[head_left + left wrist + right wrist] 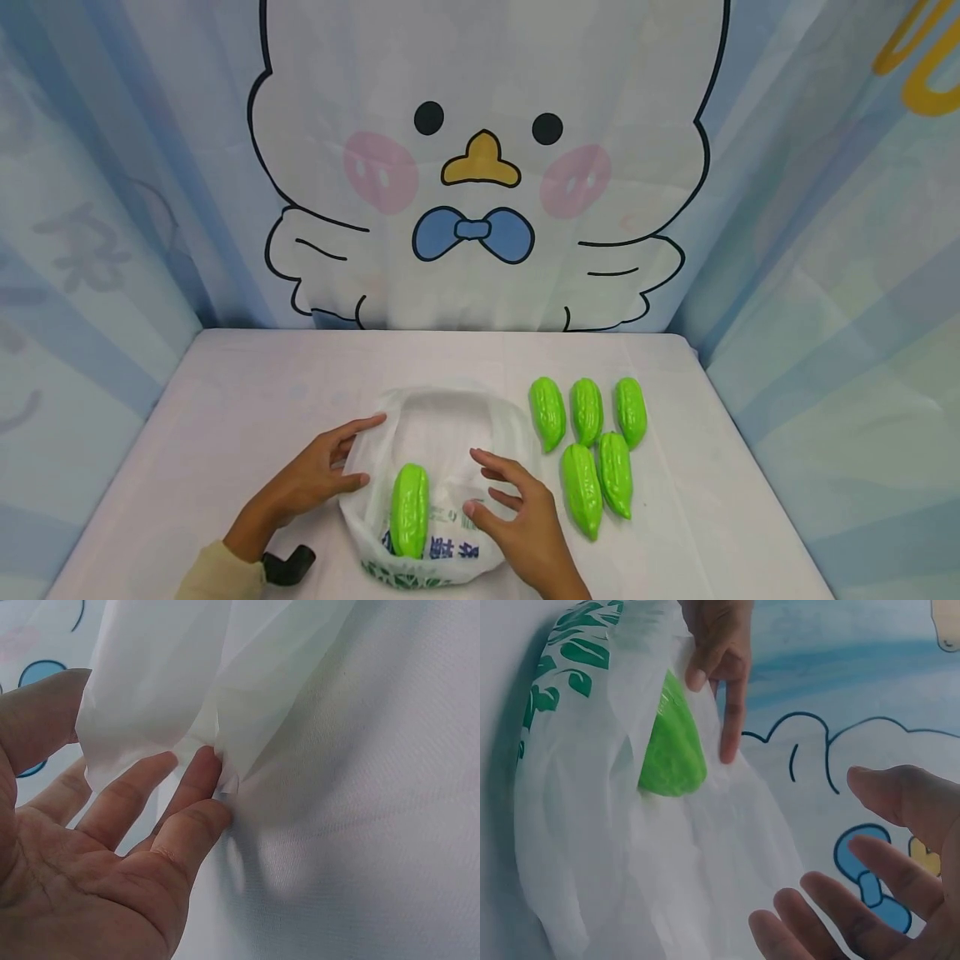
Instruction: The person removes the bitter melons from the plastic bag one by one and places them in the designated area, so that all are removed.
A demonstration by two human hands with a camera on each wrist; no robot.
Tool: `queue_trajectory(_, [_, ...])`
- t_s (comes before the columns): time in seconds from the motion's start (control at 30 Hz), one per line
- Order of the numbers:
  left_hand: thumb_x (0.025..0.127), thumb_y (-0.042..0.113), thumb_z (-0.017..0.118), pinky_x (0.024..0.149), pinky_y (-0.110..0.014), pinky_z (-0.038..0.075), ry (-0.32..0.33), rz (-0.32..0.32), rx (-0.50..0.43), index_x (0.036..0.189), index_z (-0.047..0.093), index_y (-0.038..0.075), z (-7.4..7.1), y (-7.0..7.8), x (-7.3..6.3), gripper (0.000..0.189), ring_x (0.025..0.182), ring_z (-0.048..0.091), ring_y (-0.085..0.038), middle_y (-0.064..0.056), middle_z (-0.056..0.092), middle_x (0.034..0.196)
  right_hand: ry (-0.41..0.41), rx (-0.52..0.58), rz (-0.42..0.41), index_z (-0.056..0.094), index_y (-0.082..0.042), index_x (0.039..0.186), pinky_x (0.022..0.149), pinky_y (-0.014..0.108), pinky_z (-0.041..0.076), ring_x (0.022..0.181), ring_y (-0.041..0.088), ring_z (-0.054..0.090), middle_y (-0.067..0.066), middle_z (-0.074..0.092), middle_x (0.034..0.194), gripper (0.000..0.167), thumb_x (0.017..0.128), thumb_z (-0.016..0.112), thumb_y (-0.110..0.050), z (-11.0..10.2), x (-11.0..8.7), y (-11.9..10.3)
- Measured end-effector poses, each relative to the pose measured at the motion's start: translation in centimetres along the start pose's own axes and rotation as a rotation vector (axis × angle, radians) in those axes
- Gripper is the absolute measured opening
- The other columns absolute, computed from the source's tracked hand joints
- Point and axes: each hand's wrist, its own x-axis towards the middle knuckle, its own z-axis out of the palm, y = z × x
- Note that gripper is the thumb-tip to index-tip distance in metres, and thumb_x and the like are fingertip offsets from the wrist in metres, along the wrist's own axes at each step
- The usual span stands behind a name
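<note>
A white plastic bag with green and blue print stands wide-mouthed near the table's front. Inside it lies one glossy green toy bitter melon, its tip also showing in the right wrist view. My left hand is at the bag's left rim, thumb and fingers spread; in the left wrist view its fingertips touch the thin plastic. Over the bag's right side hovers my right hand, fingers apart and loosely bent, nothing between them. Right of the bag are several more bitter melons.
The white-covered table reaches back to a curtain printed with a cartoon bird. Blue patterned curtains hang on both sides. A black strap piece shows by the left sleeve.
</note>
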Motion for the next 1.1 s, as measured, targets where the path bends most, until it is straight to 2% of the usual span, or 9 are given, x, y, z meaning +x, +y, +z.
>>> queue_trajectory(0.17, [0.097,0.019,0.080,0.098,-0.045,0.061,0.008,-0.006,0.004,0.168,0.034,0.017,0.0,0.0,-0.1,0.084,0.145,0.049,-0.050,-0.030,0.041,0.165,-0.027,0.014,-0.020,0.065,-0.040,0.142,0.105,0.040,0.058,0.135,0.033,0.061,-0.007,0.063,0.150,0.058,0.090,0.087,-0.025,0.9,0.4,0.2])
queue_trajectory(0.33, [0.097,0.018,0.079,0.097,-0.043,0.062,0.008,-0.003,-0.003,0.168,0.034,0.016,0.0,0.0,-0.1,0.084,0.145,0.049,-0.051,-0.031,0.039,0.166,-0.057,0.016,-0.011,0.065,-0.041,0.142,0.104,0.045,0.059,0.135,0.033,0.061,-0.005,0.062,0.150,0.058,0.091,0.086,-0.023,1.8,0.8,0.3])
queue_trajectory(0.57, [0.097,0.018,0.079,0.094,-0.039,0.063,0.009,0.001,-0.009,0.168,0.035,0.015,0.0,-0.1,-0.1,0.084,0.145,0.050,-0.051,-0.031,0.038,0.166,-0.108,0.021,-0.038,0.065,-0.033,0.144,0.104,0.054,0.058,0.135,0.036,0.060,-0.001,0.063,0.150,0.057,0.092,0.084,-0.021,3.1,1.2,0.0])
queue_trajectory(0.93, [0.098,0.017,0.078,0.090,-0.037,0.064,-0.004,0.020,-0.019,0.168,0.034,0.015,0.0,-0.2,0.0,0.082,0.142,0.053,-0.050,-0.031,0.039,0.166,-0.189,-0.077,-0.025,0.066,-0.031,0.143,0.101,0.051,0.060,0.134,0.035,0.060,0.011,0.057,0.155,0.055,0.092,0.084,-0.024,4.8,1.7,-0.2])
queue_trajectory(1.1, [0.098,0.018,0.078,0.091,-0.038,0.064,-0.003,0.008,-0.015,0.168,0.034,0.015,0.1,-0.2,0.0,0.083,0.143,0.052,-0.050,-0.031,0.039,0.166,-0.221,-0.105,0.001,0.067,-0.030,0.143,0.098,0.048,0.061,0.133,0.035,0.062,0.010,0.058,0.154,0.054,0.092,0.084,-0.026,5.4,1.8,0.2])
